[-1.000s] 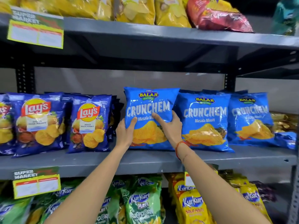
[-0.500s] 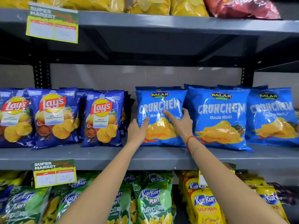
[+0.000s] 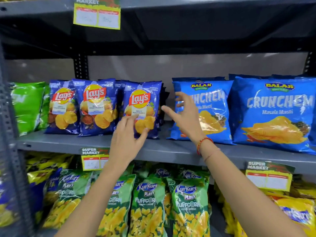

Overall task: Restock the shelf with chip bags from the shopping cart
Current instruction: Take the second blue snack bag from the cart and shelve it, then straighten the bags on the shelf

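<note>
The grey shelf (image 3: 68, 142) carries the stock: two big blue Crunchem bags (image 3: 273, 113) stand upright at its right end, and the dark blue Lay's bags (image 3: 95, 106) stand in a row to their left. The right hand (image 3: 186, 117) hovers before the nearer Crunchem bag — fingers spread, gripping nothing. The left hand (image 3: 126, 142) is lower, fingers loosely open, fingertips touching the front of the rightmost Lay's bag (image 3: 143, 108).

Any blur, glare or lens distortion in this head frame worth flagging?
Head view: right hand motion-blurred, smearing the Crunchem bag lettering behind it; glare streaks on the grey back wall; wide-angle bending at the left upright; underside of the upper shelf dark.
</note>
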A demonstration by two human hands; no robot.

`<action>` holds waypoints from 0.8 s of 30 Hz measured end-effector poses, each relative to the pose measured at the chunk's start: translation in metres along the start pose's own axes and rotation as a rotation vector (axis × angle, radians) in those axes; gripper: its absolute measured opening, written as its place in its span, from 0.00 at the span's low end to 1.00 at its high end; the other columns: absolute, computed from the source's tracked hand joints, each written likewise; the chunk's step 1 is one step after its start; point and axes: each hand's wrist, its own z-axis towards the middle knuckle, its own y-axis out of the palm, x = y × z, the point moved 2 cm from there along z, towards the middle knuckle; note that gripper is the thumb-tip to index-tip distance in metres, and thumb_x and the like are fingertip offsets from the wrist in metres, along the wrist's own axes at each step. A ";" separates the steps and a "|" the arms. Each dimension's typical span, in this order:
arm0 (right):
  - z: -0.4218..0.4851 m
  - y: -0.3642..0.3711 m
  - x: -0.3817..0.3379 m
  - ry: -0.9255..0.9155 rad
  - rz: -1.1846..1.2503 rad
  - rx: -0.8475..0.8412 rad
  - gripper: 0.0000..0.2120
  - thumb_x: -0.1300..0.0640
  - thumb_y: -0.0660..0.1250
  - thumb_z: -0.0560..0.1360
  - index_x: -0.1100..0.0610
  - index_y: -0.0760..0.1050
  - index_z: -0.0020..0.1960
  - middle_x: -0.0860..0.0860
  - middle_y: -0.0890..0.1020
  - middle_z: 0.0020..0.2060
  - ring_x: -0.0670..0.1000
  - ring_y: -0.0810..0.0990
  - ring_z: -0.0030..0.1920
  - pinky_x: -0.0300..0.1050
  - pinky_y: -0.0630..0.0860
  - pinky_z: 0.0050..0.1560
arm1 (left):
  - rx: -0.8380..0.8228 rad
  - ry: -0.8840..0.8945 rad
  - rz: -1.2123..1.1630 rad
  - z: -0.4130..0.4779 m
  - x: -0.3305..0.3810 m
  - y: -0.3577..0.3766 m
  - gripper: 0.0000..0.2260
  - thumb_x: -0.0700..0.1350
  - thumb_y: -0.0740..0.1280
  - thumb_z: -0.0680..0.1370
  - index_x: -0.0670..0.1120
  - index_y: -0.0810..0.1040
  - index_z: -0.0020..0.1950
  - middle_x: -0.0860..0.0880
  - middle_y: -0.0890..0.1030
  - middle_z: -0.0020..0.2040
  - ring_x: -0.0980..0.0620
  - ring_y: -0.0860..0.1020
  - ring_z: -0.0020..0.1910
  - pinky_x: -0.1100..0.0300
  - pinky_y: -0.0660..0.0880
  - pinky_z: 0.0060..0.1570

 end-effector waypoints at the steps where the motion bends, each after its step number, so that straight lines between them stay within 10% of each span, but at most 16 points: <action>1: 0.001 0.010 -0.004 0.050 0.027 -0.086 0.32 0.50 0.75 0.70 0.59 0.67 0.69 0.54 0.75 0.57 0.49 0.73 0.49 0.35 0.69 0.48 | -0.011 -0.004 0.049 -0.001 -0.009 -0.005 0.24 0.57 0.60 0.75 0.43 0.71 0.65 0.44 0.75 0.59 0.44 0.73 0.58 0.48 0.72 0.54; 10: 0.000 0.074 0.005 0.396 0.120 -0.369 0.35 0.53 0.79 0.65 0.57 0.67 0.67 0.53 0.78 0.63 0.50 0.76 0.59 0.40 0.71 0.56 | -0.173 -0.016 0.319 -0.021 -0.071 -0.017 0.32 0.65 0.50 0.74 0.40 0.80 0.54 0.42 0.84 0.48 0.42 0.80 0.48 0.51 0.74 0.47; 16: 0.000 0.095 0.006 0.269 0.025 -0.300 0.43 0.41 0.79 0.56 0.54 0.67 0.64 0.54 0.81 0.60 0.58 0.79 0.60 0.60 0.77 0.60 | -0.152 0.018 0.334 -0.024 -0.071 -0.018 0.30 0.63 0.52 0.75 0.40 0.83 0.47 0.43 0.85 0.38 0.43 0.82 0.39 0.54 0.75 0.37; 24: -0.003 0.104 -0.007 0.158 -0.087 -0.282 0.37 0.48 0.78 0.65 0.58 0.63 0.65 0.57 0.79 0.62 0.60 0.77 0.60 0.62 0.76 0.58 | -0.133 0.029 0.343 -0.024 -0.070 -0.016 0.29 0.62 0.52 0.76 0.40 0.82 0.44 0.44 0.83 0.34 0.44 0.81 0.34 0.53 0.75 0.35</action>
